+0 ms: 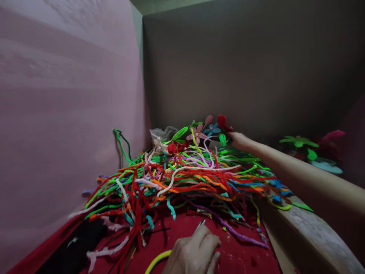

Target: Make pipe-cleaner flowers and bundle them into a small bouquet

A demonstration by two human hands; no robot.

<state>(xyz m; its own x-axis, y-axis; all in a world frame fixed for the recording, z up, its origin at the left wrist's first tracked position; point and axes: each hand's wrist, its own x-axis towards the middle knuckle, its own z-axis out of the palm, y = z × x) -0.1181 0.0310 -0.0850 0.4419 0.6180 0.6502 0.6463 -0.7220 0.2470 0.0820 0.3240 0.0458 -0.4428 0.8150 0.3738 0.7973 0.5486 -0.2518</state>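
Observation:
At the bottom centre is my left hand [194, 249], its fingers closed around a tool with a small shiny metal tip [201, 223]; most of the tool is hidden. Beside that hand curves a thick yellow loop [157, 259], and I cannot tell whether it belongs to the tool. My right hand [240, 140] reaches far forward over the pile, its fingers pinched at a red pipe-cleaner flower [221, 121]. Close to it are a blue flower [212, 129], a pink flower [196, 133] and a green leaf shape [222, 139], all of pipe cleaner.
A tangled heap of coloured pipe cleaners [196, 179] spreads across the red cloth [182, 228]. Pink wall [71, 114] rises at left, dark wall [242, 68] behind. A green flower [299, 142] stands at right by a pale round dish [327, 166].

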